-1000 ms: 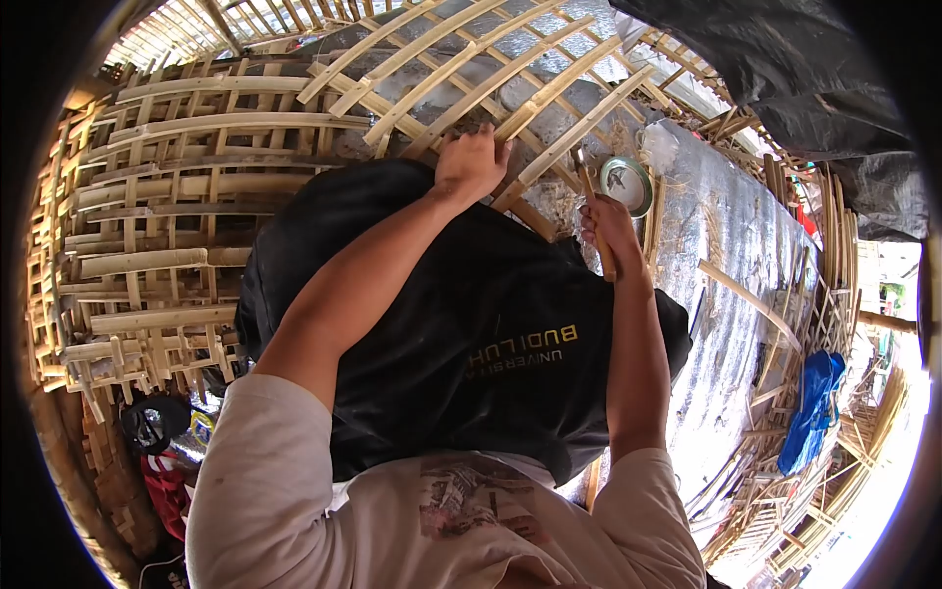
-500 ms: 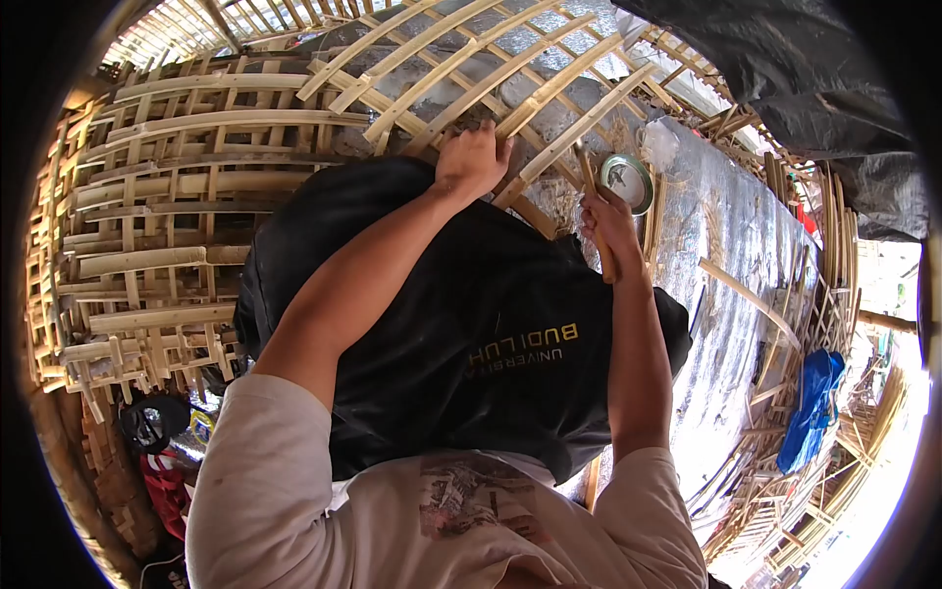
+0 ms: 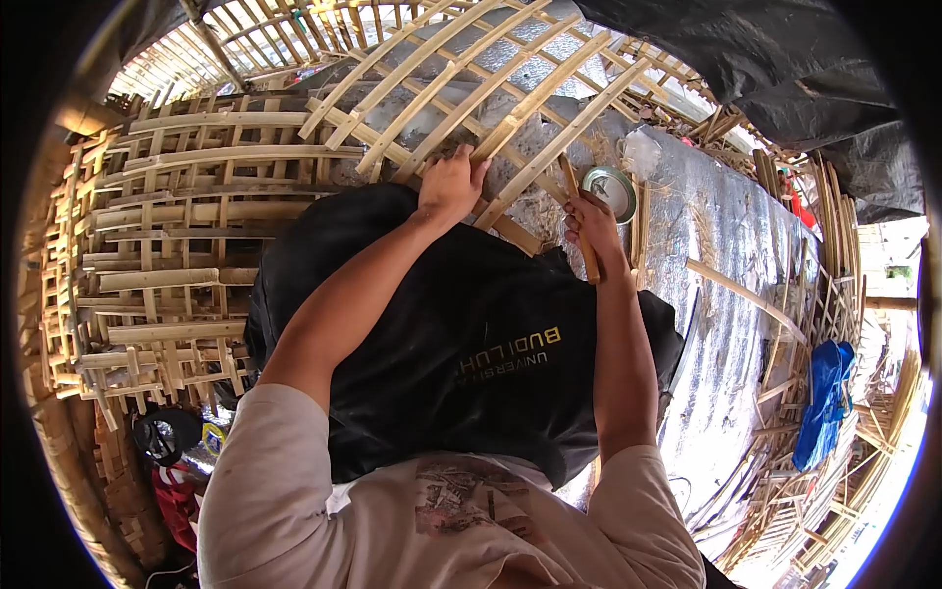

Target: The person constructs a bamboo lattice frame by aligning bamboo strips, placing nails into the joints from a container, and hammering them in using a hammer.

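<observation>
The bamboo lattice (image 3: 530, 108) lies just beyond the person's lap, its split slats crossing at angles over a grey, silvery ground sheet (image 3: 731, 255). The left hand (image 3: 451, 187) rests at its near edge, palm down, fingers curled over the slat ends; the fingertips are hidden, so I cannot tell whether they pinch anything. The right hand (image 3: 594, 224) is closed around the wooden handle of a slim tool (image 3: 591, 260) — perhaps a small hammer, though the far end is too small to be sure. Just beside that hand sits a shallow round tin (image 3: 620, 206). A black cloth (image 3: 432, 304) with yellow lettering drapes the lap.

The lattice should handle as light but springy: each slat stiff along its length, ready to bow across it, and likely to split near its ends. Cut edges may well be sharp or splintery. The best hold is probably flat on a crossing, where two slats back each other up — not on a loose tip. The tool's smooth handle looks easiest to grip around its middle.
</observation>
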`<state>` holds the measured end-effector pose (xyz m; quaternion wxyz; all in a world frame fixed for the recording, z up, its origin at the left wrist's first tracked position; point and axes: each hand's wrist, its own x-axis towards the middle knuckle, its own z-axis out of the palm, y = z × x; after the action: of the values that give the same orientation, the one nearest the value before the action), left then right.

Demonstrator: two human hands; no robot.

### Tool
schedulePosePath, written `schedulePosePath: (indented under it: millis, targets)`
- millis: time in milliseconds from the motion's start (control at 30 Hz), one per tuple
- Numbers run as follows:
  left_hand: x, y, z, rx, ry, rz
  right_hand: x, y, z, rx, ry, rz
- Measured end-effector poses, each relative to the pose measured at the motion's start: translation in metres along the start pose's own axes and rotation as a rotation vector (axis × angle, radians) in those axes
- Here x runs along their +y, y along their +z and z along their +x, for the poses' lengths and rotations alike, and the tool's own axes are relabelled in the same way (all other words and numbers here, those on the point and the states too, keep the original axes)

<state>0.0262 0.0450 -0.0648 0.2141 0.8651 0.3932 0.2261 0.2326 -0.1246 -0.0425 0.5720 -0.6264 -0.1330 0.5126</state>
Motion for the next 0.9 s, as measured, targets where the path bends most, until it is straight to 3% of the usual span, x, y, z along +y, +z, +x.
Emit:
schedulePosePath:
  millis: [100,200,333,467,500,633,733,833,900]
  targets:
    - [-0.004,0.004,0.000,0.021,0.038,-0.017,0.001,0.000,-0.009,-0.040,-0.143,-0.027]
    - [-0.001,-0.003,0.002,0.075,0.049,-0.043,-0.011,0.003,-0.018,-0.158,-0.174,0.138]
    - [0.014,-0.020,0.001,0.070,-0.004,-0.125,-0.015,0.003,-0.018,-0.087,-0.087,0.190]
    - [0.015,-0.020,-0.002,0.137,0.036,-0.133,-0.005,-0.007,-0.009,0.187,-0.105,-0.117]
    - [0.013,-0.018,-0.002,0.121,0.020,-0.156,-0.002,-0.012,-0.003,0.273,-0.084,-0.331]
    - [0.008,-0.011,-0.003,0.170,0.064,-0.187,0.030,-0.021,0.014,0.451,-0.316,-0.926]
    - [0.008,-0.012,-0.005,0.242,0.097,-0.275,0.031,-0.018,0.009,0.379,-0.221,-0.882]
    - [0.013,-0.018,-0.001,0.314,0.139,-0.365,0.036,-0.005,-0.001,0.382,-0.330,-1.036]
    - [0.016,-0.029,0.003,0.355,0.172,-0.338,0.034,-0.002,0.001,0.285,-0.210,-1.126]
